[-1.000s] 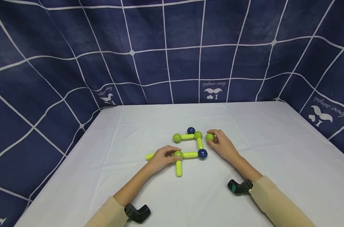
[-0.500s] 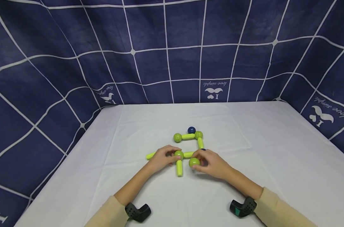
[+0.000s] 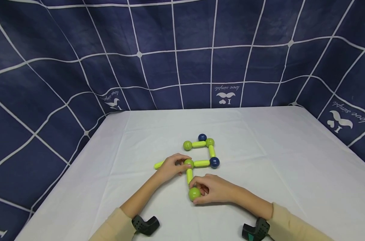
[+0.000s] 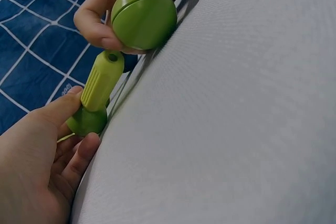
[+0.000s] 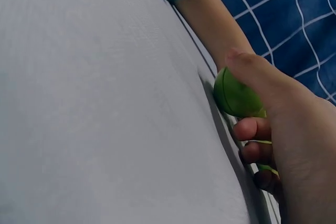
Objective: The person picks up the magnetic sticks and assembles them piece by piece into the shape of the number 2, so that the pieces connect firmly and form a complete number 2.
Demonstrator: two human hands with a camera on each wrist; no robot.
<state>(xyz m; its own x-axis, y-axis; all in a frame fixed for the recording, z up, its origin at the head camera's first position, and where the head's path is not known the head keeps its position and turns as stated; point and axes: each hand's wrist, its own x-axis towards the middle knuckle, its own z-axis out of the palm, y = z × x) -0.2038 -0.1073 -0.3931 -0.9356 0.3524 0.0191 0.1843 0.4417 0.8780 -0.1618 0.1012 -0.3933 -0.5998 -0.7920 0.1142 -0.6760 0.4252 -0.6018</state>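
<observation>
My left hand (image 3: 171, 167) pinches a green ball (image 3: 188, 163) between thumb and fingers. From that ball one yellow-green rod (image 3: 201, 163) runs right to a blue ball (image 3: 214, 162), and another rod (image 3: 189, 176) points toward the front. A third rod (image 3: 159, 165) sticks out left, partly behind my left hand. My right hand (image 3: 213, 189) grips a loose green ball (image 3: 194, 193) right at the near end of the front-pointing rod. In the left wrist view, the loose ball (image 4: 144, 18) is close to the rod's holed tip (image 4: 112, 57).
Beyond the hands, a rod (image 3: 211, 151) leads from the blue ball to a green ball (image 3: 210, 142). Another rod (image 3: 198, 144) joins that one to a green ball (image 3: 187, 145) at left. A second blue ball (image 3: 202, 137) sits behind. White cloth (image 3: 260, 140) covers the table.
My right hand has carried the loose green ball from the right of the far rods, past the blue ball, toward me to the front rod's end. The left hand has stayed in place.
</observation>
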